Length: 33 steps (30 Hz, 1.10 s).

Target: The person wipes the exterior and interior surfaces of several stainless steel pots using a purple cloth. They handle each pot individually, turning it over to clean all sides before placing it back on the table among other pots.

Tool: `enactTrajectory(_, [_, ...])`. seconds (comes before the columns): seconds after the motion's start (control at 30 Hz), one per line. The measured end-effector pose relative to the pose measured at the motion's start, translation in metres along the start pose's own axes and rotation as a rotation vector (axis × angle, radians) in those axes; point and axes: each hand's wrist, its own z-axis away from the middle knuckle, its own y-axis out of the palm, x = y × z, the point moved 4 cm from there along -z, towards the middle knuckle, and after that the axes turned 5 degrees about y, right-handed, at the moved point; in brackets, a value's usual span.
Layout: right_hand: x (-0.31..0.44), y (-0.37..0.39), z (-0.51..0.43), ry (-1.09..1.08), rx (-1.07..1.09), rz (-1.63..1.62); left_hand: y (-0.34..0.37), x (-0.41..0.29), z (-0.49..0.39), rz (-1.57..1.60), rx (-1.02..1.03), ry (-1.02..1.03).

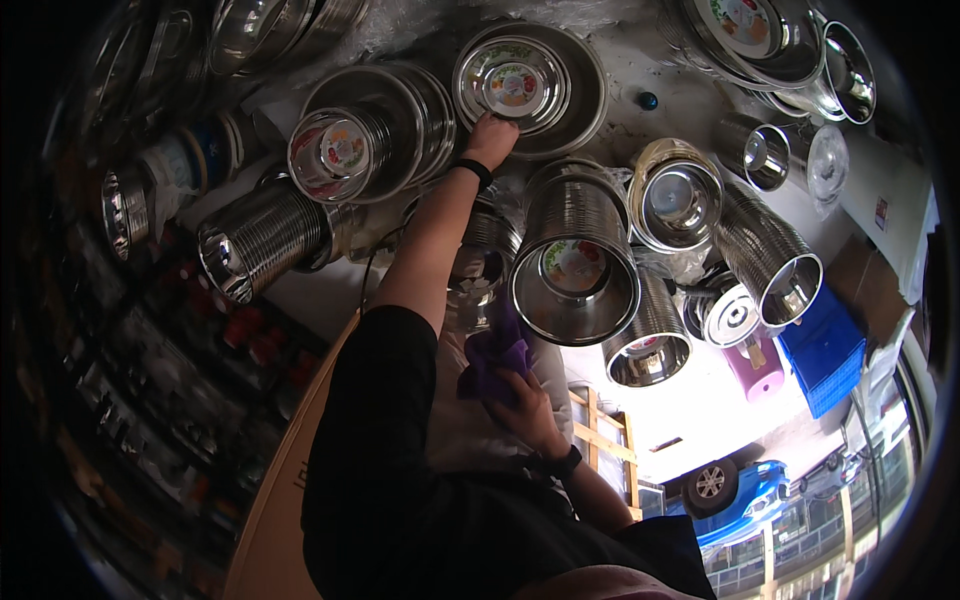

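Note:
My left hand [493, 139] reaches far forward, its fingers curled at the near rim of the inner stainless steel basins [551, 94]. These smaller basins have a printed fruit picture at the bottom and sit inside a wide steel basin [589, 112]. The fingertips are hidden, so the exact grip is hard to see. Close to my body, my right hand [525, 412] holds a crumpled purple cloth [495, 367]. Between the two hands lies a stack of steel pots [480, 262], partly covered by my left forearm. Just right of it stands a tall stack of steel basins [577, 210].
More steel stacks surround me: nested basins [420, 127] and a pot stack [259, 236] at left, a ribbed stack [761, 240] at right. A blue crate [829, 352], a pink object [757, 371] and a wooden pallet [607, 435] are at lower right. A blue vehicle [739, 499] is beyond.

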Motion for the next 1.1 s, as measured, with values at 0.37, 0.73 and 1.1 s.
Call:
enactTrajectory(0.37, [0.037, -0.014, 0.017, -0.135, -0.028, 0.042, -0.155, 0.027, 0.051, 0.601, -0.105, -0.137])
enactTrajectory(0.73, [0.135, -0.028, 0.026, -0.533, -0.333, -0.019, -0.329, -0.003, 0.224, 1.727, -0.462, -0.435])
enactTrajectory(1.1, [0.312, 0.05, 0.102, -1.052, -0.817, 0.393, -0.452, -0.059, 0.408, 1.496, -0.901, -0.411])
